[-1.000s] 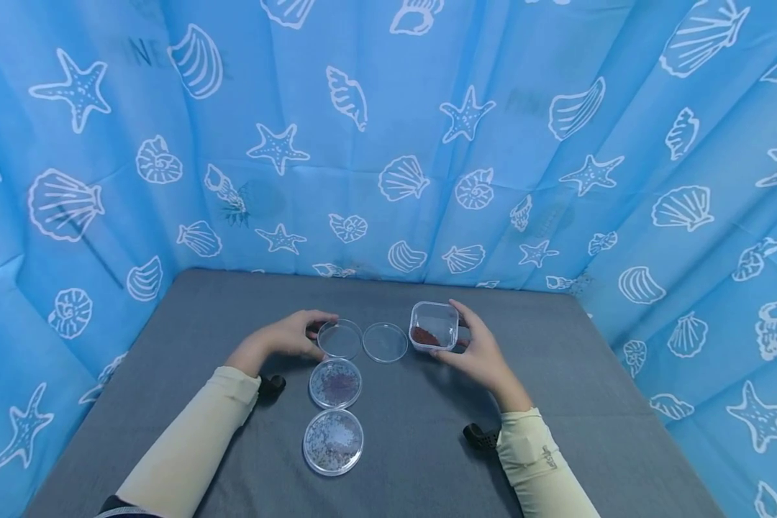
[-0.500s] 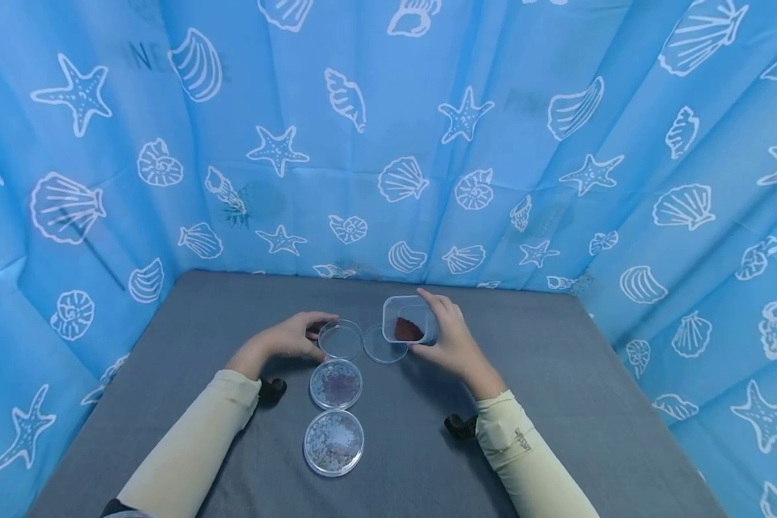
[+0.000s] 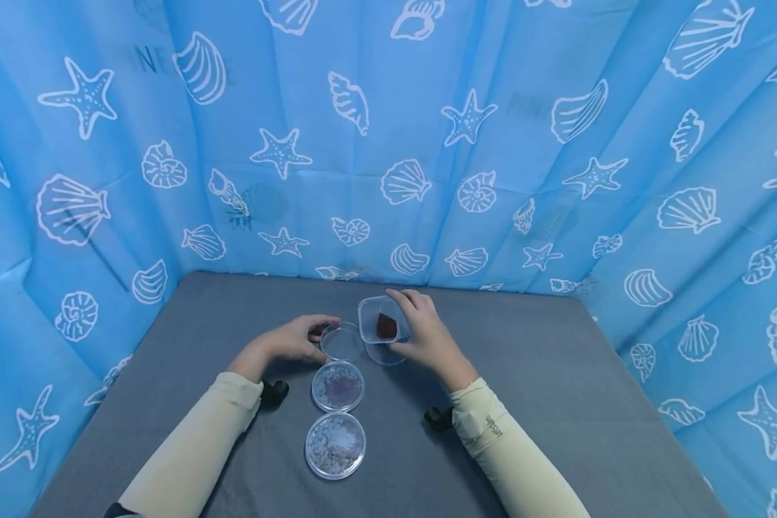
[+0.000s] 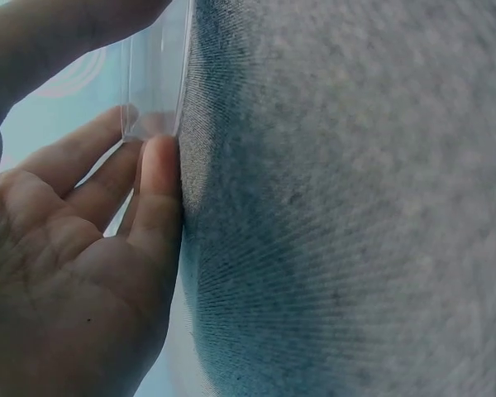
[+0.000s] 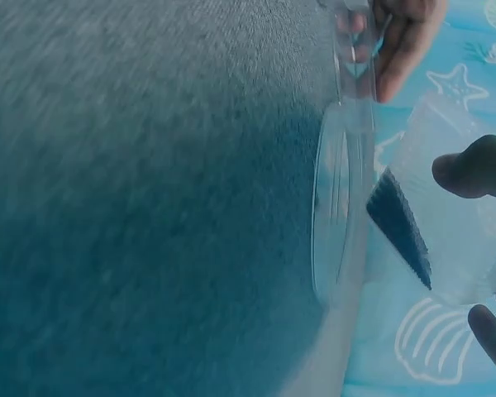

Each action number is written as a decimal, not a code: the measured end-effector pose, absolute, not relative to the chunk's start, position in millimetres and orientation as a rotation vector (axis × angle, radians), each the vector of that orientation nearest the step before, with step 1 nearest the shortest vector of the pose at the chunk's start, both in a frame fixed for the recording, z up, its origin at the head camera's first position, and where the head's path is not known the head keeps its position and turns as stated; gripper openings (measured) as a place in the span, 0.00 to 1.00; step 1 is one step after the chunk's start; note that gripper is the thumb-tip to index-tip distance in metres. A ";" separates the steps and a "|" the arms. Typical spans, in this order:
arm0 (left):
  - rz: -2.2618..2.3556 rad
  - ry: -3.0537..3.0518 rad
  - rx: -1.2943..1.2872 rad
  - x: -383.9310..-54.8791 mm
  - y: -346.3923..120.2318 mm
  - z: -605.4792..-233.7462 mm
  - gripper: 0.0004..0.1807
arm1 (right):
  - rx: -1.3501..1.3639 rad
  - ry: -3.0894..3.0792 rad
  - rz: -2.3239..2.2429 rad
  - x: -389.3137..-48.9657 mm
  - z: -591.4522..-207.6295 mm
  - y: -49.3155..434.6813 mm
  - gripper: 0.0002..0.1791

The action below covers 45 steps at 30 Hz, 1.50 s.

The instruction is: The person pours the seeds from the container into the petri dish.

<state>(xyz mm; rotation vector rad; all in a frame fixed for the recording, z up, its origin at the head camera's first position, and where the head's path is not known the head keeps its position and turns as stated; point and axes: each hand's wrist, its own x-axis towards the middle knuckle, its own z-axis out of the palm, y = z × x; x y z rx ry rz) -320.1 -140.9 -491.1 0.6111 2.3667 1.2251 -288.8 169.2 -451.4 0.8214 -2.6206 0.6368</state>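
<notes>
A clear plastic tub (image 3: 370, 314) with rounded corners is gripped by the right hand (image 3: 430, 339), thumb on one side and fingers on the other. It is tilted in the right wrist view, and dark reddish granules (image 3: 386, 326) are heaped at one side. Below it lies a clear petri dish part (image 3: 386, 357), partly hidden by the tub. With thumb and fingertips, the left hand (image 3: 290, 338) holds the rim of another clear petri dish (image 3: 341, 345) on the table; the left wrist view shows its wall (image 4: 155, 74) between them.
Two covered-looking petri dishes stand in a column nearer the body: one with purplish, speckled contents (image 3: 337, 387), one with whitish contents (image 3: 334, 446). Grey cloth covers the table (image 3: 524, 460). A blue curtain (image 3: 362, 144) with shell prints hangs behind and at both sides.
The right hand has carried the tub leftward, from beside the right-hand dish to above it and near the left-hand dish. The tub's tilt has increased. The left hand has stayed on its dish.
</notes>
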 end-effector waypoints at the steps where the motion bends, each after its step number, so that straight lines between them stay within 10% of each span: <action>1: 1.222 2.371 0.612 -320.1 -140.6 -491.4 0.50 | 0.830 -2.620 0.615 -288.5 -451.1 167.0 0.56; 45: 1.184 2.399 0.611 -321.7 -138.4 -488.5 0.49 | 1.082 -2.410 0.124 -289.6 -448.5 130.4 0.39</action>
